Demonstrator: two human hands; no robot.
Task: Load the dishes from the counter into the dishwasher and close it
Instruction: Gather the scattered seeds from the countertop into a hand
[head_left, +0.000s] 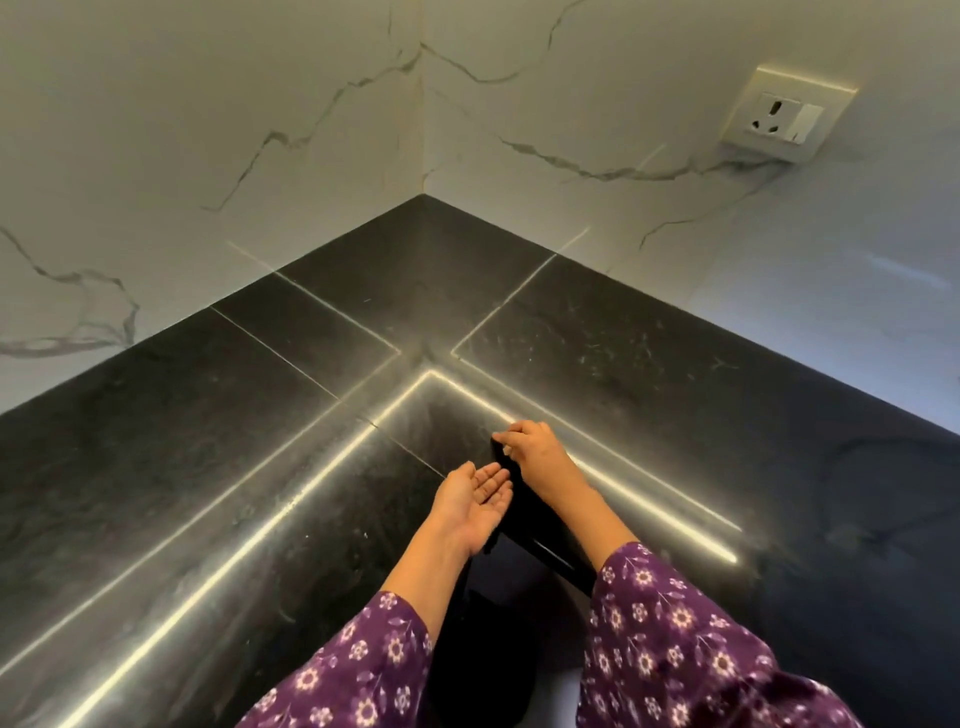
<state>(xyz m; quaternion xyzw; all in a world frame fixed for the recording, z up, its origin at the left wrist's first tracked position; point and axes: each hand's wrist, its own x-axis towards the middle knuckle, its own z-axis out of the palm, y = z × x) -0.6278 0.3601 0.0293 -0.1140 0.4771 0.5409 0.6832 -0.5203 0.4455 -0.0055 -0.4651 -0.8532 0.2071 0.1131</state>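
Black stone worktop (208, 493) shows no dishes or dishwasher, so their weight and best hold cannot be judged; the left hand (475, 499) lies palm-up, fingers relaxed, and the right hand (530, 447) pinches the top of a dark strip (524, 512) that cannot be identified.

Single head-worn view — downward, forward, close above the counter (182, 467) corner

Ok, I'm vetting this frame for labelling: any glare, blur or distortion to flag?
Head view: bright light streaks glare across the black counter; the wide-angle lens skews the walls and socket; the dark object that the right hand grips melts into the counter, its outline unclear; the counter at lower right looks smeared.
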